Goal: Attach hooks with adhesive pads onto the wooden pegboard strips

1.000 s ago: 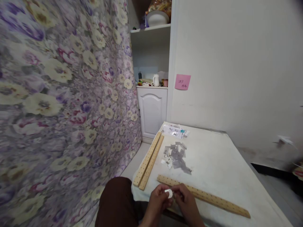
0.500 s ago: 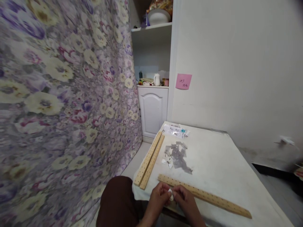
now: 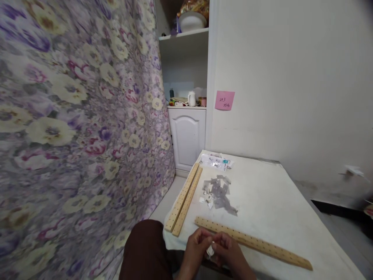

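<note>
My left hand (image 3: 197, 246) and my right hand (image 3: 228, 249) meet at the near edge of the table. Fingertips of both are pinched on a small white piece (image 3: 210, 251) with a rounded outline; its exact kind is too small to make out. Just beyond the hands, a wooden strip with rows of holes (image 3: 256, 242) lies slantwise on the cloth. Farther off is a heap of small clear plastic bags (image 3: 220, 196), with a few little white bits (image 3: 208, 202) at its left side.
Two more holed wooden strips (image 3: 181, 200) lie side by side along the table's left edge. A printed plastic packet (image 3: 214, 162) rests at the back of the white cloth (image 3: 271, 206). A flowered curtain (image 3: 87, 136) hangs at left; my knee (image 3: 142, 249) is below.
My hands have drawn closer together and tilted around the small white piece, which now sits slightly lower. The strips and the bags have stayed in place on the table.
</note>
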Motion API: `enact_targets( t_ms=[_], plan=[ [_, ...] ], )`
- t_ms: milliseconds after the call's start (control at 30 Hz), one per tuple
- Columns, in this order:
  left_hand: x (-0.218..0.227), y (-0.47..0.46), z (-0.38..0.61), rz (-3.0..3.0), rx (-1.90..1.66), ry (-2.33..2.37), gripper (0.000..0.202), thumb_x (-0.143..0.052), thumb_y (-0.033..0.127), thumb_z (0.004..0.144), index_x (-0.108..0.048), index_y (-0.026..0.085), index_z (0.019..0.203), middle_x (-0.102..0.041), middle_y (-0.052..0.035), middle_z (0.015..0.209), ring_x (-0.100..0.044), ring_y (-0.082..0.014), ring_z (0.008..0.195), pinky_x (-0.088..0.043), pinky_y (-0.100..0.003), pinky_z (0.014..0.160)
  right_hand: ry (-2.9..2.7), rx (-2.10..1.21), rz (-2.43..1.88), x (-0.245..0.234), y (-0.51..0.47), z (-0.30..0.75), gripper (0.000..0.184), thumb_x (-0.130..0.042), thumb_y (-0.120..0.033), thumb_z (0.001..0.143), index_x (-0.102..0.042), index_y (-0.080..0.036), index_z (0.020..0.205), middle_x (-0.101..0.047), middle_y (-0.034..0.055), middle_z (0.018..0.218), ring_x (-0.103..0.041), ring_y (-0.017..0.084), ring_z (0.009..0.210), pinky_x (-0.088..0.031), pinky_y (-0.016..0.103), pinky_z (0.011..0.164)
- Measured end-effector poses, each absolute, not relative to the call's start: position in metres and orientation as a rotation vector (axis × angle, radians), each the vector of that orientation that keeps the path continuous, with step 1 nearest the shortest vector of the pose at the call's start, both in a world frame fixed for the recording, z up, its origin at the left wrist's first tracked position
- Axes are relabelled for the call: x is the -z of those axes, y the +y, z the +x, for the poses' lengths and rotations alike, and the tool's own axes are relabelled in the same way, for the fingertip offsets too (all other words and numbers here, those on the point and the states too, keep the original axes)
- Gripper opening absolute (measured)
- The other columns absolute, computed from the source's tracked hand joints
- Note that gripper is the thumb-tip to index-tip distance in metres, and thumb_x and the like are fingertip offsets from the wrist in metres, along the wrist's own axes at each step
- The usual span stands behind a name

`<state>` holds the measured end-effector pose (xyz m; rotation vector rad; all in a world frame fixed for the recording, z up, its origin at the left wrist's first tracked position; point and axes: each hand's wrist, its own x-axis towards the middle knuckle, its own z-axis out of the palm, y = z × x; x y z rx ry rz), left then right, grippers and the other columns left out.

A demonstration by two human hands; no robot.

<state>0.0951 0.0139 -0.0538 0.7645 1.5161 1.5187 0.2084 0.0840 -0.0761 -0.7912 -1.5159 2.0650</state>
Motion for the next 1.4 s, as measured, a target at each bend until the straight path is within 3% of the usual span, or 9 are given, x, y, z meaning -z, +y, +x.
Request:
enact_targets(
  t_ms=[133,267,400,500,633,767,1400],
  plan=[
    [0.063,0.012,0.095,0.738,-1.487,1.536,0.038,-0.057,0.055,0.07,-0.052,0.017,0.069,-0.046,0.0082,0.042,-0.036,-0.0059,0.036,-0.023,-0.019,0.038,-1.536,-2.057,-0.799,0.075,0.085,0.208,0.044,-0.068,-0.058,0.058,-0.051,-0.019,0.071,-0.051,-0.0076,0.044,-0.043,0.006,0.036,-0.034,0.018,0.039],
    [0.07,0.008,0.093,0.726,-1.422,1.534,0.042,-0.049,0.059,0.074,-0.05,0.018,0.069,-0.046,0.0074,0.038,-0.036,-0.0064,0.03,-0.02,-0.019,0.034,-1.557,-1.947,-0.843,0.07,0.091,0.202,0.032,-0.064,-0.048,0.065,-0.049,-0.02,0.07,-0.051,-0.0075,0.046,-0.045,0.007,0.038,-0.035,0.019,0.04],
    [0.073,0.007,0.09,0.647,-1.412,1.444,0.041,-0.055,0.058,0.069,-0.05,0.018,0.069,-0.059,0.002,0.054,-0.043,-0.0054,0.032,-0.021,-0.019,0.033,-1.665,-1.818,-0.852,0.069,0.1,0.189,0.018,-0.056,-0.036,0.069,-0.046,-0.021,0.07,-0.051,-0.0074,0.05,-0.048,0.009,0.04,-0.037,0.021,0.041],
    [0.073,0.009,0.085,0.567,-1.468,1.418,0.036,-0.063,0.051,0.064,-0.052,0.017,0.071,-0.061,0.0022,0.057,-0.045,-0.0049,0.035,-0.023,-0.018,0.034,-1.813,-1.625,-0.876,0.065,0.106,0.179,0.011,-0.049,-0.031,0.072,-0.049,-0.021,0.075,-0.054,-0.0053,0.057,-0.052,0.012,0.045,-0.039,0.022,0.045],
    [0.075,0.017,0.075,0.46,-1.537,1.465,0.029,-0.063,0.044,0.062,-0.052,0.017,0.064,-0.055,0.0052,0.046,-0.04,-0.0047,0.03,-0.019,-0.018,0.033,-2.1,-1.199,-0.895,0.052,0.111,0.166,0.011,-0.045,-0.026,0.074,-0.055,-0.021,0.075,-0.061,-0.0008,0.066,-0.058,0.016,0.063,-0.041,0.025,0.06],
    [0.077,0.024,0.065,0.406,-1.572,1.49,0.032,-0.06,0.047,0.064,-0.051,0.017,0.058,-0.051,0.0053,0.039,-0.036,-0.0043,0.028,-0.018,-0.018,0.032,-2.241,-0.97,-0.998,0.042,0.113,0.154,0.013,-0.043,-0.023,0.075,-0.055,-0.023,0.073,-0.063,-0.0004,0.07,-0.058,0.017,0.067,-0.037,0.025,0.061],
    [0.078,0.029,0.063,0.181,-1.661,1.442,0.036,-0.067,0.047,0.056,-0.053,0.016,0.066,-0.062,0.0017,0.05,-0.051,-0.0076,0.035,-0.028,-0.018,0.036,-2.318,-0.729,-0.912,0.066,0.12,0.142,0.014,-0.04,-0.017,0.077,-0.053,-0.021,0.073,-0.058,0.0003,0.073,-0.056,0.015,0.068,-0.038,0.023,0.063]
  ],
)
